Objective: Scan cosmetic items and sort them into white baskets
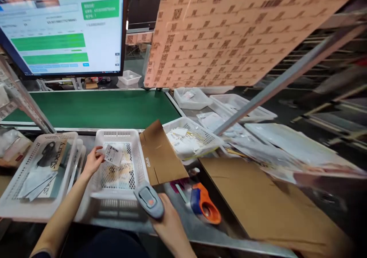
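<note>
In my left hand (95, 160) is the edge of a small clear packet with a white barcode label (113, 155), pinched between thumb and fingers. It hangs over the white perforated basket (117, 134), which has a few pale, flat packets in its bottom. My right hand (168, 219) is wrapped round a grey handheld barcode scanner (149, 201) with an orange button. The scanner's head points toward the basket's near right corner. A brown cardboard sheet (163, 154) leans against the right side of that basket.
An orange and blue tape dispenser (205, 205) lies right of the scanner. A basket of boxes (11, 196) stands at left, another basket (189, 152) at right. Beyond runs a green conveyor (100, 106); a monitor (63, 28) and a code sheet (229, 32) hang above. Large cardboard (266, 200) lies right.
</note>
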A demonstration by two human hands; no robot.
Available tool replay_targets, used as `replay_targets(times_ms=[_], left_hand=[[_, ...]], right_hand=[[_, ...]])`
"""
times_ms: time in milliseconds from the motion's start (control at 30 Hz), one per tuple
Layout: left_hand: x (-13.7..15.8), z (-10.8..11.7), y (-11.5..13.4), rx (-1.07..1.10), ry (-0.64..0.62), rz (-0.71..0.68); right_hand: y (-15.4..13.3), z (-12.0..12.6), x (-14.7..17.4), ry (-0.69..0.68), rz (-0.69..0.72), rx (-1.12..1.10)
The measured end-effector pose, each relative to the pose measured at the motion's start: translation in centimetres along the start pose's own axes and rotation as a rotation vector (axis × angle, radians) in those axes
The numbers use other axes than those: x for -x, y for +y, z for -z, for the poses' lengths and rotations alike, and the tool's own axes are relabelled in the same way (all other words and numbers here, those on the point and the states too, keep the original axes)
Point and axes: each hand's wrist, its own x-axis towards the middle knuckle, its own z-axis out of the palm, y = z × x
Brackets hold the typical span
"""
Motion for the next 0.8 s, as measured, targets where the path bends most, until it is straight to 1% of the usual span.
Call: replay_targets(times_ms=[33,67,133,200,267,300,333,400,433,467,500,533,567,600,633,667,733,767,800], left_hand=[[-0.6,-0.6,-0.4,-0.033,-0.07,0.011],[-0.9,-1.2,-0.9,-0.079,-0.129,0.006],[-1.1,-2.1,-1.6,-0.196,-0.206,-0.019],[-0.7,-2.4,-2.0,-0.337,-0.218,-0.027],[-0.4,-1.3,-1.9,-0.476,-0.166,-0.061],[-0.3,-0.1,-1.7,-0.538,-0.125,-0.099],[-0.4,1.6,-1.3,-0.594,-0.068,-0.139],[-0.8,6.0,-0.5,-0.701,0.08,-0.177],[-0.9,8.5,-0.2,-0.763,0.171,-0.145],[-1.0,11.0,0.1,-0.835,0.26,-0.064],[-1.0,13.3,0.2,-0.906,0.335,0.052],[-0.8,15.2,0.1,-0.964,0.389,0.181],[-0.6,16.6,-0.1,-1.007,0.41,0.309],[-0.2,17.7,-0.4,-1.035,0.4,0.42],[0.3,18.3,-0.6,-1.053,0.366,0.49],[0.8,18.6,-0.8,-1.062,0.323,0.52],[1.9,18.6,-0.7,-1.072,0.249,0.522],[2.4,18.5,-0.3,-1.075,0.235,0.512],[2.8,18.1,0.2,-1.072,0.25,0.49]], right_hand=[[-2.3,-0.6,-1.3,-0.049,0.009,0.113],[-4.2,-1.1,-2.7,-0.101,-0.011,0.227],[-6.8,-2.2,-5.0,-0.198,-0.057,0.391],[-7.4,-3.0,-6.3,-0.259,-0.081,0.477],[-6.1,-3.5,-6.4,-0.262,-0.072,0.488],[-4.8,-3.6,-6.2,-0.25,-0.066,0.469],[-3.2,-3.7,-6.0,-0.236,-0.056,0.432],[0.4,-3.8,-5.6,-0.22,-0.049,0.327],[2.1,-4.0,-5.5,-0.219,-0.041,0.271],[3.4,-4.2,-5.4,-0.199,-0.044,0.228],[4.3,-4.5,-5.3,-0.178,-0.048,0.193],[4.8,-4.9,-5.3,-0.158,-0.052,0.164],[4.7,-5.2,-5.3,-0.14,-0.056,0.142],[4.1,-5.6,-5.3,-0.128,-0.053,0.118],[3.2,-5.9,-5.3,-0.119,-0.043,0.091],[2.1,-6.1,-5.3,-0.109,-0.029,0.058],[-0.2,-6.3,-5.5,-0.077,-0.004,-0.008],[-1.1,-6.2,-5.5,-0.059,0.0,-0.036],[-1.7,-6.0,-5.5,-0.039,-0.002,-0.063]])
